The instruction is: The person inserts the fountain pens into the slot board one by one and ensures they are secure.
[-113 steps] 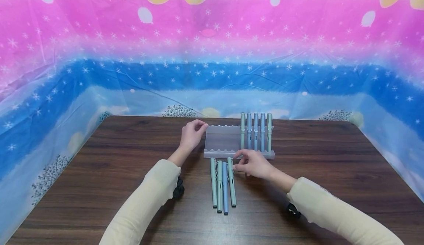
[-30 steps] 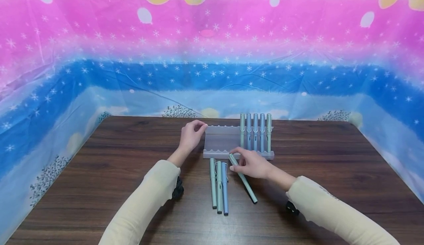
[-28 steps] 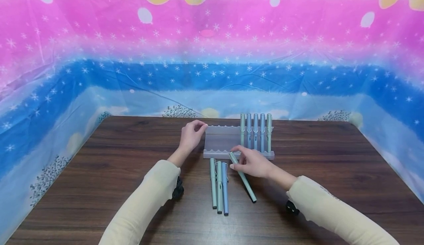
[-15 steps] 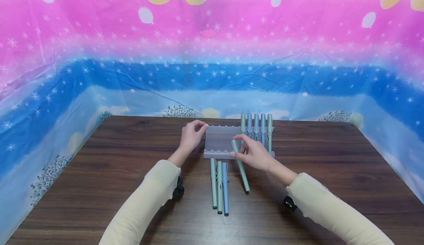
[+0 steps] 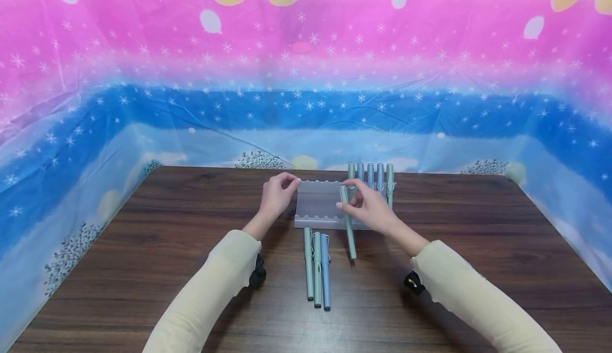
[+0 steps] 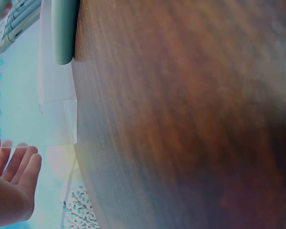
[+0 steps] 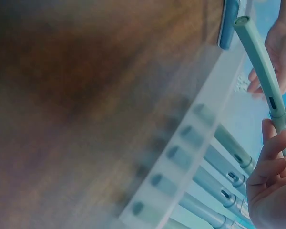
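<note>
One pale-green capped pen point(image 5: 349, 231), tilted before clear plastic notched rack point(image 5: 315, 201), pinched by our right hand point(image 5: 373, 207); left hand point(image 5: 277, 194) pinches rack's upper corner. Racking step, we judge; next calls for aligning pen with free notch point(image 5: 327, 217).

Both your left hand point(image 5: 276, 196) and right hand point(image 5: 372, 207) are bare. Behind each grip you've got a loose, pale cream garment arm: left sleeve point(image 5: 205, 289), right sleeve point(image 5: 473, 294). Cuff edges uneven, stopping short of the wrist. Inner side of each cuff: left black unit point(image 5: 258, 271), right black unit point(image 5: 413, 283); right one shows a small pale spot.
</note>
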Demonstrator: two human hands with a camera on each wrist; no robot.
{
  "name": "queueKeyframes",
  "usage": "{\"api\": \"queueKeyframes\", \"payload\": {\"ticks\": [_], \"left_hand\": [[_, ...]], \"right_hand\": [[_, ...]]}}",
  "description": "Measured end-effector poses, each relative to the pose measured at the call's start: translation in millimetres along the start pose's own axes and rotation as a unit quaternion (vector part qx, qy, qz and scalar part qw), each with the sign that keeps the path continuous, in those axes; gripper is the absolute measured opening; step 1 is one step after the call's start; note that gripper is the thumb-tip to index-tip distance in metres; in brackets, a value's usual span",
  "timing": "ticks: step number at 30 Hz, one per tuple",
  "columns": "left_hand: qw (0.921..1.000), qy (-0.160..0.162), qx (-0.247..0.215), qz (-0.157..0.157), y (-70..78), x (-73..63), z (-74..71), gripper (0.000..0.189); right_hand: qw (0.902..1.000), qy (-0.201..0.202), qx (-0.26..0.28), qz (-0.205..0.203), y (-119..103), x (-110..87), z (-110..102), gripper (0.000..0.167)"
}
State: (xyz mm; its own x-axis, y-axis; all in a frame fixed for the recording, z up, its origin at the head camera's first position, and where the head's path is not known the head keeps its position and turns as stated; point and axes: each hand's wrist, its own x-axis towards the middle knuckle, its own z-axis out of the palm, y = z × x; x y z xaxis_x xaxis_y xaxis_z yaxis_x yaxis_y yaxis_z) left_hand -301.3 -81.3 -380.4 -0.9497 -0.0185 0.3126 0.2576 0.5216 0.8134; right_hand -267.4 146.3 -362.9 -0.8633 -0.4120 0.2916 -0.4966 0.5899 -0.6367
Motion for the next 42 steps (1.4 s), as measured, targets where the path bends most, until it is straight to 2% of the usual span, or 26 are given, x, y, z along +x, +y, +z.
{"api": "queueKeyframes", "payload": {"ticks": [4, 9, 18, 30, 42], "left_hand": [[1.0000, 0.002, 0.002, 0.001, 0.7, 0.7, -0.5, 0.018], [0.9999, 0.005, 0.011, 0.004, 0.1, 1.9, 0.0, 0.019], [0.9999, 0.005, 0.012, 0.002, -0.2, 1.7, 0.0, 0.019], [0.9999, 0.004, 0.012, 0.002, 0.2, 1.3, 0.3, 0.020], [0.9998, 0.003, 0.018, -0.003, -0.4, 1.7, 0.9, 0.021]], "right_hand": [[0.9998, 0.016, 0.006, 0.008, -3.0, 6.4, -6.2, 0.050], [0.9991, 0.038, -0.017, 0.009, -6.0, 13.6, -12.4, 0.051], [0.9965, 0.071, -0.043, -0.008, -13.4, 24.5, -21.5, 0.049], [0.9889, 0.129, -0.068, -0.028, -13.4, 32.3, -20.4, 0.048], [0.9779, 0.178, -0.093, -0.060, -4.3, 35.9, -12.3, 0.047]]}}
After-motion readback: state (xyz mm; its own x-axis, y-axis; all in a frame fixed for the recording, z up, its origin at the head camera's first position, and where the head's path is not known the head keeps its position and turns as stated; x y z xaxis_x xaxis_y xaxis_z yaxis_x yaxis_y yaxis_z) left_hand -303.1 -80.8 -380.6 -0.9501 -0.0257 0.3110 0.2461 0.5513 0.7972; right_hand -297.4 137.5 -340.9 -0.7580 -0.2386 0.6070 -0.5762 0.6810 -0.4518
